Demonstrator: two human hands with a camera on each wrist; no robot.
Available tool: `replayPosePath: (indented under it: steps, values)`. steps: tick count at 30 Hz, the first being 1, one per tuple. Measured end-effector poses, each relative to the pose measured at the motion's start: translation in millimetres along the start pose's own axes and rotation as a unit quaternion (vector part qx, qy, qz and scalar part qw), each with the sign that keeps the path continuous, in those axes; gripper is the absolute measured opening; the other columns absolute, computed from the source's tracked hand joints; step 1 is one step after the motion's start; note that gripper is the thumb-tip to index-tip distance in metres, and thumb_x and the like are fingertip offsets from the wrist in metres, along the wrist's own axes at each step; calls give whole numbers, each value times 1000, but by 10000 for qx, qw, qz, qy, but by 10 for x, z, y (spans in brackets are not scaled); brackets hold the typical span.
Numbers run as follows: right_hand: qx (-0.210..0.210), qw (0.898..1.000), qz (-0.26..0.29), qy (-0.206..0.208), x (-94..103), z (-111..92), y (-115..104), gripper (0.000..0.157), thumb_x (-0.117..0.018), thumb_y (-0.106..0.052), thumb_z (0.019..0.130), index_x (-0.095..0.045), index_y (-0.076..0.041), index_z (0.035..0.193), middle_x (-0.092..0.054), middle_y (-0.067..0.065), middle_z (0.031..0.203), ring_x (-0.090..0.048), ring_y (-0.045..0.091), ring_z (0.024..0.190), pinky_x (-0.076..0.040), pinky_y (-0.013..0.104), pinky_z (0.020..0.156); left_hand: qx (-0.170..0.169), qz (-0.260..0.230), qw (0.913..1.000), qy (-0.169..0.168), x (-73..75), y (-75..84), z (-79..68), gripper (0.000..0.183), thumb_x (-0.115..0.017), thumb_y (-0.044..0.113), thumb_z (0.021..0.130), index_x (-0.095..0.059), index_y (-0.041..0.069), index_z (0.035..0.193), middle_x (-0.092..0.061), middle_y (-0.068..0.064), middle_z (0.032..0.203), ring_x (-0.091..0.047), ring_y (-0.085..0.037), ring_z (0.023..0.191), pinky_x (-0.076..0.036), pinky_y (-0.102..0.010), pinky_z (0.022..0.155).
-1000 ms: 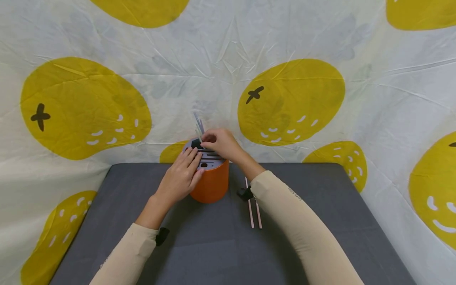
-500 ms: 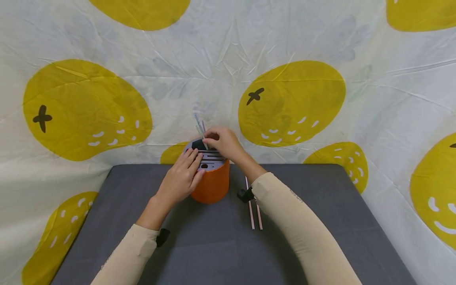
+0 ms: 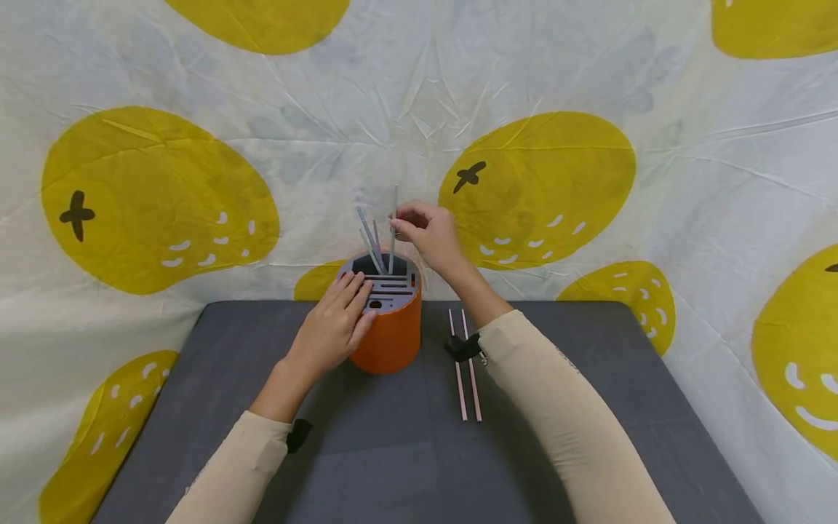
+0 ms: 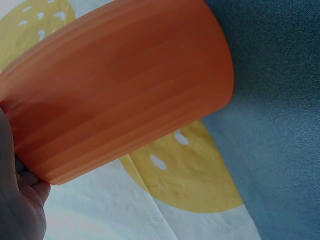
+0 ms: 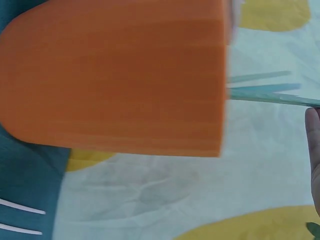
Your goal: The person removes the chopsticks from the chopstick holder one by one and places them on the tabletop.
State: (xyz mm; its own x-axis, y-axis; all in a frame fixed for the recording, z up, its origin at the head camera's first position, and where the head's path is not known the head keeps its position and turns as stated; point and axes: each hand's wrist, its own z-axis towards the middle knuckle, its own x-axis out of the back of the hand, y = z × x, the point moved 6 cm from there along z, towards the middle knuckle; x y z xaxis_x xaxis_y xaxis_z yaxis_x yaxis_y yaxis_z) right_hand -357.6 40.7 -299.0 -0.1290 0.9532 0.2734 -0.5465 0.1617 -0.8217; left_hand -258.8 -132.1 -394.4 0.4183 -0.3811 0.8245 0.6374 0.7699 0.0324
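An orange cylindrical holder (image 3: 386,342) with a grey slotted top stands near the back of the table. My left hand (image 3: 330,320) rests on the left part of its top, fingers extended over the slots and thumb by the front rim. In the left wrist view, part of that hand (image 4: 30,200) shows at the holder's rim. My right hand (image 3: 428,233) pinches a pale green chopstick (image 3: 392,255) upright, its lower end in the dark rear opening. Several bluish and greenish chopsticks (image 3: 369,236) lean in the same opening, also visible beyond the holder in the right wrist view.
Two pink chopsticks (image 3: 460,393) lie side by side on the dark grey table (image 3: 366,451), right of the holder and partly under my right forearm. A white cloth (image 3: 314,167) printed with yellow fruit hangs close behind the table.
My right hand has risen and moved right from the rear opening, bringing the pale green chopstick upright and apart from the others. My left hand stays on the holder.
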Motion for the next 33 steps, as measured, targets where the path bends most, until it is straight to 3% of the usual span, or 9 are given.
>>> replayPosePath:
  steps: [9, 16, 20, 28, 33]
  values:
    - [266, 9948, 795, 574, 345, 37, -346, 15, -72, 1, 94, -70, 13, 104, -71, 30, 104, -74, 22, 86, -65, 33, 80, 61, -48, 9999, -97, -2, 1, -8, 55, -59, 28, 104, -52, -4, 148, -51, -26, 153, -45, -42, 146, -34, -57, 123]
    - [484, 9844, 1339, 1032, 642, 25, -549, 18, -72, 1, 94, -69, 15, 105, -74, 8, 95, -73, 19, 83, -65, 32, 80, 79, -66, 9998, -159, -5, -2, -13, 56, -58, 29, 105, -51, -4, 149, -50, -26, 154, -44, -42, 147, -34, -57, 123]
    - [501, 9806, 1408, 1268, 804, -23, -609, 17, -73, 0, 94, -70, 13, 105, -74, 5, 95, -72, 18, 84, -65, 30, 78, 102, -62, 9997, -217, -3, -3, -10, 56, -57, 29, 106, -50, -4, 150, -49, -26, 155, -43, -42, 148, -32, -57, 124]
    - [456, 9838, 1025, 1399, 1094, -191, -534, 14, -73, -2, 94, -72, 7, 105, -73, 8, 98, -74, 22, 85, -64, 28, 77, 46, -53, 9998, -192, 1, -1, 8, 56, -58, 29, 105, -50, -4, 150, -49, -26, 154, -44, -43, 147, -33, -58, 123]
    - [121, 9884, 627, 1380, 1232, -351, -267, 14, -73, -7, 95, -75, 2, 106, -73, 15, 102, -74, 17, 84, -64, 27, 77, 61, -62, 9998, -172, 1, -11, 10, 56, -58, 28, 105, -51, -4, 149, -49, -26, 154, -44, -43, 147, -34, -58, 122]
